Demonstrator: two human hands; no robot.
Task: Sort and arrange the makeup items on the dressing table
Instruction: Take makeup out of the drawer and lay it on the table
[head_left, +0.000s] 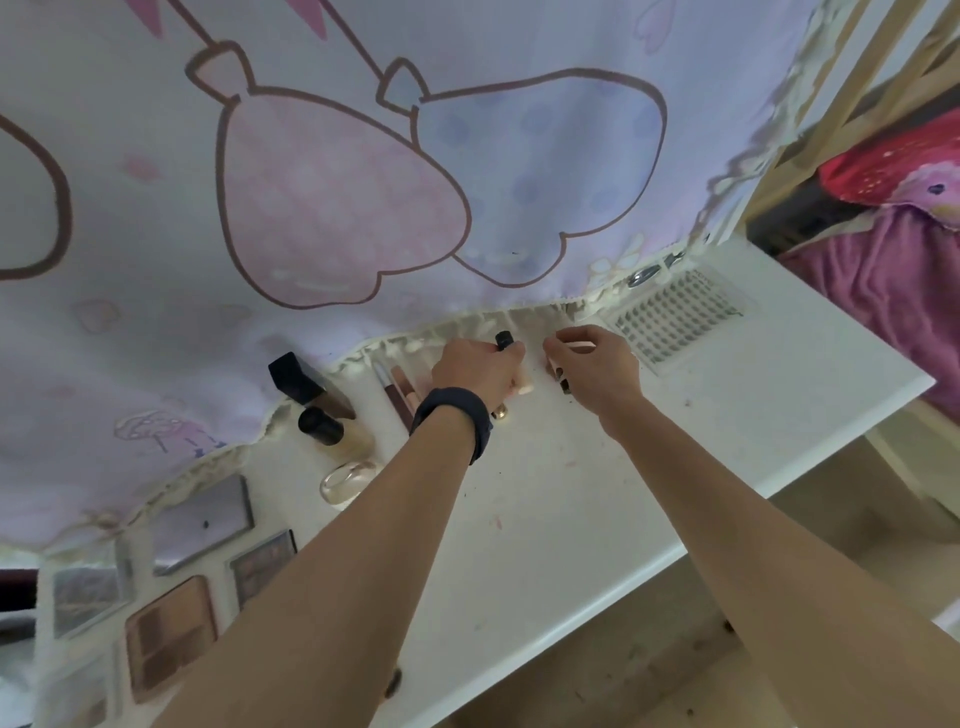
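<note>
Head view, both arms stretched forward over the white bench (675, 441). The left hand (478, 369), a dark wristband (457, 421) on its wrist, has its fingers curled round a black-capped tube (504, 340); the cap stands clear above the knuckles and the pale lower end shows below the palm. Just to its right, apart from it, the right hand (592, 364) pinches a pale slim stick (579, 344) between thumb and fingertips; most of the stick is hidden by the fingers. Immediately left of the left hand lie slim pencils (397, 387) side by side. Further left stand two black-capped bottles (322, 426), with a clear jar (345, 480) nearer the person. Palettes (171, 629) lie well to the left, beside the left forearm. Beyond and right of the right hand sits a lash tray (675, 317). A printed curtain (311, 182) hangs past both hands, its frilled hem resting on the bench
</note>
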